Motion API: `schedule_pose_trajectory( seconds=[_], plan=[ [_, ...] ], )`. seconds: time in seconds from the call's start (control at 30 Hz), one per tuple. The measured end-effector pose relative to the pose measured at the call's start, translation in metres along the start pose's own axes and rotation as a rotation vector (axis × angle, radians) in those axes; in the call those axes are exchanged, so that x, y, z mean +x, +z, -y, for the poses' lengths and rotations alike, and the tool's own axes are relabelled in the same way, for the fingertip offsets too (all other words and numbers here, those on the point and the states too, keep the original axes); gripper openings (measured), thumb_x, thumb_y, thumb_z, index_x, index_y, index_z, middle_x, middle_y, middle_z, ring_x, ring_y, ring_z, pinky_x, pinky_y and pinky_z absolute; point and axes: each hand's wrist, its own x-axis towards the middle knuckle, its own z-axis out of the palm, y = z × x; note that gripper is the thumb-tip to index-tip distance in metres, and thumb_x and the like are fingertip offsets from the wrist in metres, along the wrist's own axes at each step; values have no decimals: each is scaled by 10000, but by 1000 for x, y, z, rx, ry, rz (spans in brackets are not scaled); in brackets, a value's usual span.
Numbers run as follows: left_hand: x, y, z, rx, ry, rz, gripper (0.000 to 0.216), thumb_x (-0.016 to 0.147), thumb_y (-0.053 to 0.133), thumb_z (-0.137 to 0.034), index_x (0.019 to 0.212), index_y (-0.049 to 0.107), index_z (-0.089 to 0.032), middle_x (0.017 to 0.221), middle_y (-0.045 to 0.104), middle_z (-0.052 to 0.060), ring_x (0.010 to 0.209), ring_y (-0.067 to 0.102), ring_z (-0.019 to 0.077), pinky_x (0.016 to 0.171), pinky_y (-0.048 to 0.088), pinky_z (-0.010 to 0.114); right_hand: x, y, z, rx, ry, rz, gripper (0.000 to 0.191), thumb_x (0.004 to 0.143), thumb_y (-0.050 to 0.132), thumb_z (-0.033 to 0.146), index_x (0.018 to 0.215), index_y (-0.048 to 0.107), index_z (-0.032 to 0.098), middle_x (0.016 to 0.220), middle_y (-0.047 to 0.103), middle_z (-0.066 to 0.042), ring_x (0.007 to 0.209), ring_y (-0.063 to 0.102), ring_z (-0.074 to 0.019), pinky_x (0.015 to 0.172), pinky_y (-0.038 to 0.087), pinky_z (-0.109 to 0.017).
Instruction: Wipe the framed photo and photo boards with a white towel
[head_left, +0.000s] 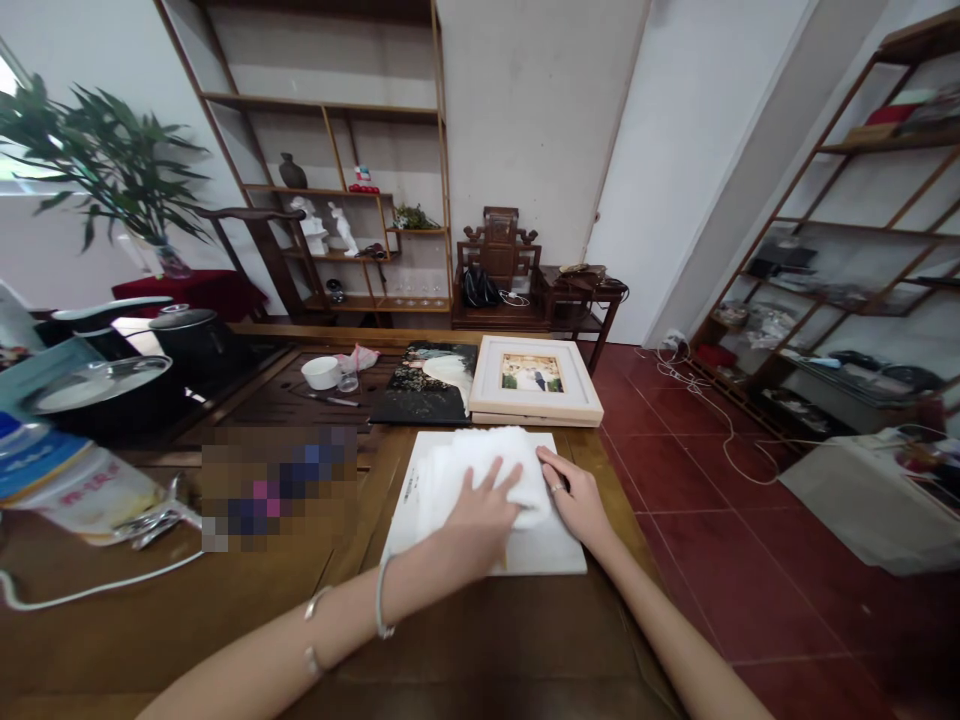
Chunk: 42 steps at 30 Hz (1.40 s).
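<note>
A white board (pixel 566 556) lies flat near the front of the wooden table, small dark print at its left side. A folded white cloth (pixel 469 448) covers much of its upper part. On top of that cloth rests my left hand (pixel 484 515), fingers spread and pressing down. My right hand (pixel 574 495), with a ring on one finger, grips the board's right edge close to the upper corner. Just behind the board are a framed wedding photo (pixel 574 405) and a dark photo panel (pixel 405 405) with a pale dress.
On the left stand a lidded pan (pixel 97 400), a dark pot (pixel 196 345) and a white-and-blue tub (pixel 82 495) beside a white cable (pixel 112 597). A white bowl (pixel 320 373) sits on the dark tea tray (pixel 255 395). The table's right edge drops to a red tiled floor (pixel 675 480).
</note>
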Motion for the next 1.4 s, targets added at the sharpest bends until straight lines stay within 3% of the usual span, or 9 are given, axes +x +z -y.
schedule_pose_trajectory(
  seconds=[0.2,0.43,0.57,0.67,0.8,0.93,1.03,1.3,1.4],
  plan=[
    [22,11,18,59,-35,-89,354,844,488,-98,1142,641,-212,1497,258,110,1356,193,417,979,274,684,0,4,-6,-61,-133,85,425,831,468,158,1235,589,211,1317,553,-79,1279,455,-233,1083,359,-468],
    [-22,35,-39,222,22,-152,296,880,503,-215,1127,666,-217,1464,313,140,1289,309,470,887,396,680,-1,4,-8,-87,-114,86,389,878,428,197,1233,588,205,1323,547,-82,1284,450,-228,1088,350,-484],
    [-43,29,-55,156,118,11,292,905,464,-279,1090,687,-244,1460,314,124,1265,343,477,854,413,691,-1,5,-8,-89,-116,89,379,885,432,216,1230,590,198,1323,547,-85,1286,448,-222,1087,354,-474],
    [-41,9,-44,50,131,121,308,861,519,-213,1133,656,-257,1480,281,111,1300,303,448,886,417,650,-1,4,-8,-90,-111,92,380,886,432,217,1230,590,189,1326,544,-89,1286,448,-224,1091,349,-473],
    [-19,-11,-8,-9,58,107,472,784,535,-97,1236,571,-231,1501,249,115,1344,237,407,951,376,612,0,4,-7,-112,-112,99,390,887,420,216,1237,585,169,1325,543,-100,1283,452,-228,1091,350,-470],
    [6,-7,23,15,33,40,441,805,473,-69,1217,577,-189,1510,232,110,1361,194,397,978,338,617,0,5,-9,-98,-131,100,390,886,427,215,1240,583,164,1322,546,-106,1284,450,-231,1087,358,-465],
    [16,3,27,80,6,-19,382,828,480,-81,1173,611,-179,1509,230,115,1362,187,399,987,319,630,-1,5,-10,-93,-131,95,385,886,441,222,1240,584,175,1328,541,-103,1284,449,-233,1086,358,-468],
    [-15,38,-27,254,-49,-154,264,862,555,-218,1096,678,-218,1456,339,122,1290,336,435,894,428,626,0,5,-7,-140,-107,115,389,899,415,236,1242,581,155,1327,539,-120,1286,447,-236,1090,347,-478],
    [-33,35,-43,204,-8,-64,254,893,523,-273,1088,686,-252,1433,373,108,1247,396,443,852,452,633,0,5,-8,-135,-114,114,388,901,417,242,1247,578,173,1332,536,-108,1291,441,-235,1094,342,-484]
  ],
)
